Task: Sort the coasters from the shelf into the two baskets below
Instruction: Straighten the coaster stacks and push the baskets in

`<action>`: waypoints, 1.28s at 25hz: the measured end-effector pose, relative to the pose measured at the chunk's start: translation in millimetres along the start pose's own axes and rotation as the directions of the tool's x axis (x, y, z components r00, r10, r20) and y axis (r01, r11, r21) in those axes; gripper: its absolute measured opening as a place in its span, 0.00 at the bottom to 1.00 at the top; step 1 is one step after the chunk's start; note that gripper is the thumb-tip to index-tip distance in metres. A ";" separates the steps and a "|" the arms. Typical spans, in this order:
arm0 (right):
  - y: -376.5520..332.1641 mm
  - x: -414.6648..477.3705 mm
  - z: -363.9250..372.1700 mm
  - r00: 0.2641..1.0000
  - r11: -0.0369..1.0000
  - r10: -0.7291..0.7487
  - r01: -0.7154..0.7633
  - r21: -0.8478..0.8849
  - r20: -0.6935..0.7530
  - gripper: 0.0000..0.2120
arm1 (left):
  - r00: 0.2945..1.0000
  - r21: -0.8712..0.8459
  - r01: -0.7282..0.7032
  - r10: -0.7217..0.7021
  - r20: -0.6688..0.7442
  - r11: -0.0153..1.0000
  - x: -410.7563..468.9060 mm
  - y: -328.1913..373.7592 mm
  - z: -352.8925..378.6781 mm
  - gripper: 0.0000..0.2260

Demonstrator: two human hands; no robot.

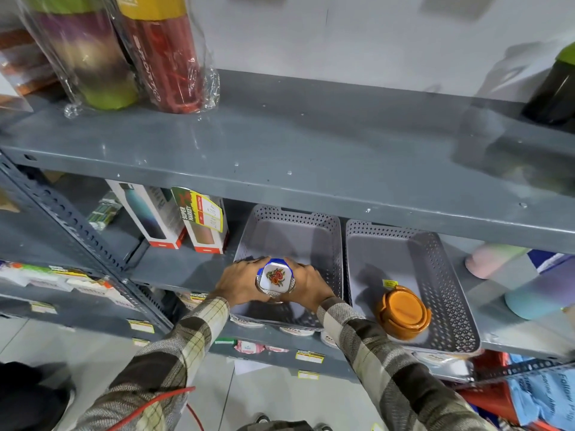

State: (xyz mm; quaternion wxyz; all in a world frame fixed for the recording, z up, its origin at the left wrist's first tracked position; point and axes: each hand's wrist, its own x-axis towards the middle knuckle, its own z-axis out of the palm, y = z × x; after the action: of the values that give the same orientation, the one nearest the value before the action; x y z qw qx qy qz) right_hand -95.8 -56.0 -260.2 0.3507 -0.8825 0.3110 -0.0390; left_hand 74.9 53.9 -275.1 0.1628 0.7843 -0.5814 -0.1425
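Two grey perforated baskets stand side by side on the lower shelf. Over the front of the left basket (298, 231), my left hand (241, 283) and my right hand (306, 286) together grip a white coaster set (275, 276) with a red flower print and a blue edge. The right basket (441, 275) holds an orange round coaster set (403, 312) near its front left corner. Whether the white set touches the basket floor is hidden by my hands.
The grey upper shelf (311, 144) overhangs the baskets; wrapped bottles (165, 54) stand on it at the left and a dark bottle (553, 91) at the right. Boxed bottles (155, 213) stand left of the baskets, pastel bottles (510, 275) to the right.
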 end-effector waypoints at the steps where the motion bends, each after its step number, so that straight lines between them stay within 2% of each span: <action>1: 0.5 0.3 0.4 1.000 1.000 -0.003 0.003 -0.004 -0.003 0.43 | 1.000 -0.011 0.009 -0.009 -0.004 1.000 0.3 -0.7 1.0 0.41; 4: 1.4 -0.2 1.8 1.000 1.000 -0.022 0.022 0.006 -0.004 0.40 | 0.999 -0.005 0.035 -0.035 -0.007 0.999 0.5 -1.4 3.7 0.40; 9: 6.2 1.1 4.0 1.000 1.000 -0.006 0.006 0.023 0.005 0.42 | 0.998 -0.010 0.052 -0.052 0.018 0.999 0.0 3.7 1.2 0.42; 14: 4.4 -3.9 -1.5 0.999 0.998 0.036 -0.037 0.045 0.023 0.49 | 0.984 0.004 0.103 -0.102 0.144 0.995 6.8 15.0 -15.5 0.54; 16: 4.3 -16.7 -15.6 0.996 0.985 0.080 -0.074 0.155 -0.030 0.50 | 0.985 -0.109 0.159 -0.150 0.088 0.981 11.4 30.5 -25.7 0.52; 17: 4.4 -27.3 -23.6 0.992 0.972 0.096 -0.075 0.225 -0.080 0.49 | 0.980 -0.301 0.199 -0.194 0.045 0.933 10.9 40.0 -30.5 0.47; 18: 6.0 -41.0 -32.0 0.983 0.950 0.115 -0.066 0.304 -0.144 0.46 | 0.968 -0.565 0.202 -0.252 -0.012 0.800 9.0 51.9 -32.3 0.40; 19: 10.4 -57.3 -40.8 0.965 0.919 0.145 -0.050 0.392 -0.217 0.43 | 0.939 -0.788 0.148 -0.334 -0.077 0.598 5.5 64.9 -30.8 0.31; 20: 16.3 -75.1 -48.1 0.935 0.877 0.191 -0.027 0.479 -0.297 0.39 | 0.886 -0.912 0.081 -0.448 -0.119 0.402 -2.3 78.4 -28.2 0.22; 21: 22.6 -92.3 -53.2 0.889 0.834 0.252 0.000 0.552 -0.381 0.35 | 0.808 -0.966 0.032 -0.575 -0.127 0.258 -13.2 90.5 -24.7 0.16; 23: 39.0 -126.7 -54.0 0.745 0.761 0.397 0.060 0.646 -0.536 0.25 | 0.605 -0.995 0.059 -0.796 -0.028 0.080 -33.8 106.1 -11.5 0.11; 24: 47.7 -141.6 -49.0 0.651 0.759 0.464 0.059 0.649 -0.601 0.21 | 0.498 -0.989 0.146 -0.864 0.072 0.002 -43.8 108.2 -4.4 0.13; 25: 57.0 -155.3 -42.0 0.550 0.768 0.529 0.014 0.640 -0.647 0.19 | 0.425 -0.963 0.259 -0.886 0.189 -0.081 -51.9 109.4 2.6 0.15; 26: 66.1 -165.6 -33.8 0.452 0.755 0.601 -0.053 0.653 -0.659 0.20 | 0.420 -0.919 0.363 -0.855 0.306 -0.150 -59.2 110.2 9.2 0.16; 27: 75.0 -172.1 -25.2 0.356 0.708 0.685 -0.120 0.696 -0.635 0.23 | 0.463 -0.881 0.420 -0.784 0.414 -0.218 -65.9 111.0 15.2 0.15; 28: 83.6 -174.1 -17.6 0.259 0.631 0.771 -0.186 0.753 -0.582 0.28 | 0.501 -0.848 0.445 -0.706 0.501 -0.286 -69.8 113.0 19.6 0.14; 29: 92.0 -174.1 -11.9 0.166 0.525 0.851 -0.239 0.817 -0.499 0.33 | 0.494 -0.824 0.442 -0.671 0.554 -0.354 -71.1 113.5 25.1 0.15; 30: 98.3 -172.5 -9.4 0.097 0.405 0.914 -0.255 0.878 -0.393 0.37 | 0.456 -0.803 0.428 -0.667 0.589 -0.416 -71.2 113.3 30.4 0.17; 31: 102.2 -169.9 -9.0 0.072 0.315 0.949 -0.235 0.920 -0.306 0.40 | 0.417 -0.784 0.398 -0.668 0.617 -0.476 -69.4 111.4 34.9 0.17; 32: 105.7 -167.7 -8.9 0.089 0.282 0.959 -0.180 0.943 -0.270 0.41 | 0.400 -0.767 0.360 -0.655 0.642 -0.532 -66.9 110.3 36.9 0.14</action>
State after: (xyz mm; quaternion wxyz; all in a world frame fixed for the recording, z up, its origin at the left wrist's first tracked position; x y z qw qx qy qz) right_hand -288.2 -23.9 -296.5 0.4267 -0.2546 0.7557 -0.4267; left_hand -54.7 84.8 -259.8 0.6040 0.5855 0.2628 -0.4727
